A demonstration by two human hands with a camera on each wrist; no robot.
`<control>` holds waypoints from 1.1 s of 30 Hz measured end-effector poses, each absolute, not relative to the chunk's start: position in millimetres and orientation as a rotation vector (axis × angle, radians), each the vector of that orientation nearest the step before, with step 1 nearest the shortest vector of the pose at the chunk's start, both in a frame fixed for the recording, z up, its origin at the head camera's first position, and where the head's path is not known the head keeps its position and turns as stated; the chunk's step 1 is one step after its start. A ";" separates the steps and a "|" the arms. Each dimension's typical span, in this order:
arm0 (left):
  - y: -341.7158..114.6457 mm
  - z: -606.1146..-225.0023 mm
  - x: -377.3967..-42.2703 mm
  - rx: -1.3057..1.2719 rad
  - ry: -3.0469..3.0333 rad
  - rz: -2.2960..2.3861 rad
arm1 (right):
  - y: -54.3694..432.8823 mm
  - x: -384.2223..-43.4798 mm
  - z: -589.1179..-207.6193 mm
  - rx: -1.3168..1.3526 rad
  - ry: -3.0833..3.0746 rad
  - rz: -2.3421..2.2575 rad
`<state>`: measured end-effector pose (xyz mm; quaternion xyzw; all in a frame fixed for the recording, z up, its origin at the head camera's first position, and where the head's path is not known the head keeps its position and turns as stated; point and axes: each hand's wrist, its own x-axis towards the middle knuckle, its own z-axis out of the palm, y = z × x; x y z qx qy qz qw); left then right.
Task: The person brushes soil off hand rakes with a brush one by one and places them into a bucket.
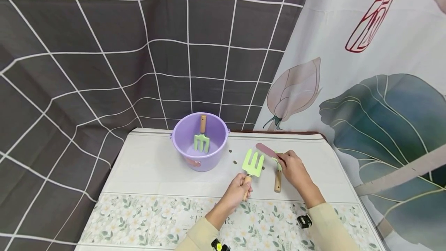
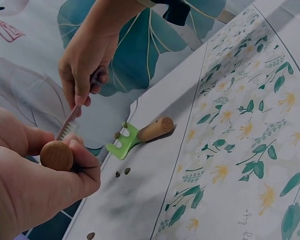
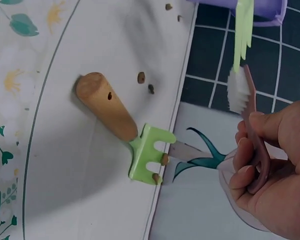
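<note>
My left hand [image 1: 238, 187] grips the wooden handle of a green garden hand fork [image 1: 253, 163], its tines raised above the table. The round end of that fork's handle [image 2: 56, 156] faces the left wrist camera. In my right hand [image 1: 294, 169] is a pink brush [image 3: 252, 107] with white bristles, pinched by its handle. The bristles meet the tip of the fork's tines in the right wrist view; whether they touch is hard to tell. Below my right hand lies a small green rake [image 3: 151, 155] with a wooden handle, on the tabletop.
A purple bucket [image 1: 203, 164] stands at the back of the table, with another small green fork [image 1: 202, 140] leaning inside. Several brown bits [image 3: 141, 77] are scattered on the white cloth [image 1: 139, 165]. A dark grid curtain [image 1: 167, 61] hangs behind.
</note>
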<state>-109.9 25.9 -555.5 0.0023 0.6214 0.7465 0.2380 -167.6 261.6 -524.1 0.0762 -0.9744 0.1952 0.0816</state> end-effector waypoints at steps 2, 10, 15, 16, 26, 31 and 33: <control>25.4 -555.3 -110.0 0.004 1.704 2.045 | 262.0 -167.2 -522.4 0.208 -2.923 0.611; 25.9 -556.4 -110.6 0.013 1.698 2.052 | 259.6 -154.0 -514.2 0.280 -2.938 0.646; 26.3 -557.0 -113.1 -0.009 1.673 2.050 | 255.9 -141.6 -512.2 0.415 -2.926 0.643; 26.4 -557.1 -113.7 -0.017 1.665 2.050 | 255.2 -140.0 -512.6 0.439 -2.921 0.639; 27.0 -557.8 -114.9 0.002 1.676 2.061 | 251.1 -145.1 -516.0 0.400 -2.911 0.593; 26.9 -559.0 -111.0 0.017 1.688 2.047 | 253.3 -151.9 -516.3 0.321 -2.956 0.596; 26.8 -559.3 -110.3 0.024 1.701 2.035 | 254.3 -155.6 -515.9 0.298 -2.974 0.585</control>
